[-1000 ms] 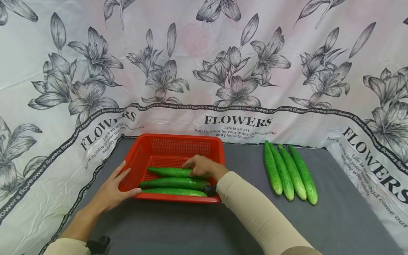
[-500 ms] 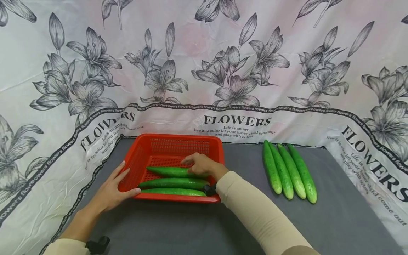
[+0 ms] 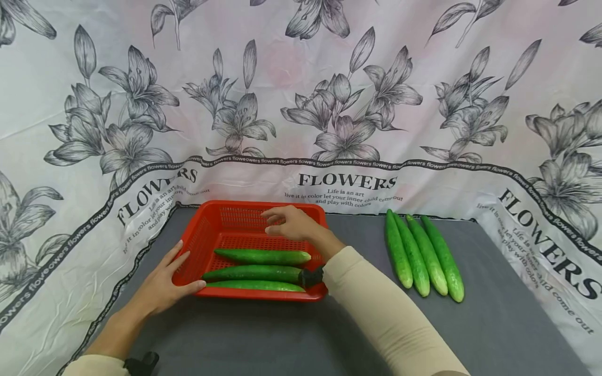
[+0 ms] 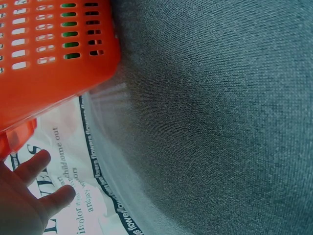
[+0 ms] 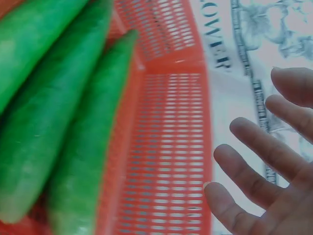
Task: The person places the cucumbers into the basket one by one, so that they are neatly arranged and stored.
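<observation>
A red plastic basket (image 3: 254, 296) with slotted walls holds three green cucumbers (image 3: 263, 256) lying side by side across its front part. My left hand (image 3: 164, 279) rests at the basket's front left corner, thumb at the front rim and fingers extended along the outer left side. In the left wrist view, two fingers (image 4: 58, 200) of it stick out beside the basket wall (image 4: 73, 78). My right hand (image 3: 293, 223) is over the back right of the basket, above the cucumbers, holding nothing. Its fingers are spread in the right wrist view, beyond the basket's rim (image 5: 205, 122).
Several more cucumbers (image 3: 413, 253) lie in a row on the grey tabletop (image 3: 357, 313), right of the basket. A white cloth (image 3: 226, 180) printed with flowers and lettering hangs behind the table and down its sides.
My right hand has let go of the rearmost cucumber in the basket and lifted up and back from it. My left hand has stayed at the basket's corner.
</observation>
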`<state>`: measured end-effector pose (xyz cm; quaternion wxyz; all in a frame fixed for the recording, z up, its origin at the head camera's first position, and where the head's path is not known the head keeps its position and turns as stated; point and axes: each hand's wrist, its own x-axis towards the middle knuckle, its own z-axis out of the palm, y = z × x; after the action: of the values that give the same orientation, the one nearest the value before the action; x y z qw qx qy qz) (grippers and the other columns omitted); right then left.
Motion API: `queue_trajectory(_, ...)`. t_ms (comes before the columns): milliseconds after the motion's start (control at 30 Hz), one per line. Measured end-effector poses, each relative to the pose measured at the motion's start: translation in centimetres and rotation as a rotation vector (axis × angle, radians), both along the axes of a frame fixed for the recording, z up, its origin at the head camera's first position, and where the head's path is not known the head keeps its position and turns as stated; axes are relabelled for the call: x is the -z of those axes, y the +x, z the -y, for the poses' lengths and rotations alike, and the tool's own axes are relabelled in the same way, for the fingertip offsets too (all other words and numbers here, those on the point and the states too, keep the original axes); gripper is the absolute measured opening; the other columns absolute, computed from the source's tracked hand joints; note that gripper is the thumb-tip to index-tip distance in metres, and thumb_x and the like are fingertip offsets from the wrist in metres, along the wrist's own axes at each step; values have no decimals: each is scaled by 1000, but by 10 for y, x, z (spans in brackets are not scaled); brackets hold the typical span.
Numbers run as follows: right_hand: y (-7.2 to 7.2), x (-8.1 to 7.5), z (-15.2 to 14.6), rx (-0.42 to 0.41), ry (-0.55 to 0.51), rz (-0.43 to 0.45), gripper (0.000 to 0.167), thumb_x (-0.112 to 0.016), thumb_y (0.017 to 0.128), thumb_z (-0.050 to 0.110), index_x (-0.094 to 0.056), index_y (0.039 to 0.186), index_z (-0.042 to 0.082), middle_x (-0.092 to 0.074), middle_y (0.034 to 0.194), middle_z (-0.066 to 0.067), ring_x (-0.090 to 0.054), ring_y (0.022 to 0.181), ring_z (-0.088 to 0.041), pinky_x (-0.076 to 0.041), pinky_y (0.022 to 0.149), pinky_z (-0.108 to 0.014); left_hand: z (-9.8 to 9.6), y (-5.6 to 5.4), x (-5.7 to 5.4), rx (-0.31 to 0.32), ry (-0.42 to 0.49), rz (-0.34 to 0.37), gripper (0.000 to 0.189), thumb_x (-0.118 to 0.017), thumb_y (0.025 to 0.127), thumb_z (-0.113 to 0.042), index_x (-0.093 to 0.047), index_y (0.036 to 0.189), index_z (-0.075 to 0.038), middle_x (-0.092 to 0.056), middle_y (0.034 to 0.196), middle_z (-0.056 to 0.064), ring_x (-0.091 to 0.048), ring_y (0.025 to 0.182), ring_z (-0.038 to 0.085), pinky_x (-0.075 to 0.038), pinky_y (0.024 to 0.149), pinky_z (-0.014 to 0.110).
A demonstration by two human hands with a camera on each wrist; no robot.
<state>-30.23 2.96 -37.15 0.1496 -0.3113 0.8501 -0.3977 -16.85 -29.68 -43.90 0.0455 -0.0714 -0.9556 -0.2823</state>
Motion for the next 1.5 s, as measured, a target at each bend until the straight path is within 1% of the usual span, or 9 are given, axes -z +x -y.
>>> queue_trajectory(133, 4, -17, -6, -20, -10, -51, 43, -66, 94, 21, -57, 136, 16, -60, 128, -10, -54, 116, -25, -45, 92, -39, -1, 0, 1, 1, -2, 5, 93, -71, 80, -55, -39, 145, 3, -15, 158, 13, -34, 125, 43, -36, 92, 63)
queue_trajectory(333, 15, -40, -19, -17, 22, -79, 44, -65, 94, 21, -56, 136, 17, -60, 127, -7, -55, 115, -29, -45, 92, -38, -1, 0, 0, -1, -6, 12, 94, -71, 80, -56, -38, 145, 3, -15, 158, 13, -34, 125, 43, -37, 92, 64)
queue_trajectory(533, 29, -61, -34, -39, 8, -123, 45, -65, 94, 20, -56, 137, 15, -59, 127, -10, -53, 118, -36, -44, 93, -42, 0, 0, -1, 0, -14, 14, 94, -71, 80, -56, -38, 145, 3, -15, 158, 13, -33, 126, 44, -36, 93, 64)
queue_trajectory(700, 37, -74, -49, -32, 2, -201, 45, -66, 93, 21, -56, 137, 13, -57, 131, -7, -54, 116, -32, -45, 93, -44, 0, -1, -2, 1, -17, -1, 93, -71, 80, -56, -39, 145, 3, -16, 158, 12, -33, 126, 43, -35, 93, 63)
queue_trajectory(900, 49, -86, -69, -4, -15, -270, 47, -67, 92, 22, -57, 137, 15, -54, 136, -1, -56, 114, -25, -45, 92, -48, 0, 0, -1, 3, -22, -1, 93, -70, 80, -56, -39, 144, 4, -17, 157, 14, -33, 126, 44, -35, 93, 64)
queue_trajectory(1100, 66, -97, -91, 43, -1, -315, 47, -68, 91, 25, -57, 137, 19, -57, 133, -1, -55, 113, -22, -50, 82, -42, 0, -1, 1, 3, -18, 1, 94, -69, 80, -58, -39, 145, 3, -17, 157, 14, -34, 125, 44, -36, 93, 64)
queue_trajectory(1167, 70, -99, -99, 61, -7, -333, 48, -69, 91, 25, -57, 137, 18, -58, 132, -2, -55, 113, -24, -51, 82, -42, 0, -1, 1, 6, -14, -2, 93, -69, 81, -57, -39, 145, 4, -16, 157, 14, -33, 125, 44, -36, 92, 64)
queue_trajectory(1367, 81, -99, -127, 106, -64, -316, 50, -70, 90, 23, -56, 137, 13, -56, 133, -6, -52, 116, -29, -48, 88, -47, 0, 1, 0, 11, -14, 1, 91, -70, 81, -54, -39, 144, 4, -16, 157, 14, -33, 126, 44, -35, 92, 65)
queue_trajectory(1500, 88, -99, -145, 154, -68, -308, 50, -69, 91, 25, -56, 138, 14, -53, 137, -3, -51, 118, -28, -47, 90, -46, 0, 1, 0, 14, -15, -7, 91, -71, 81, -52, -40, 144, 5, -17, 157, 15, -33, 126, 45, -35, 92, 64)
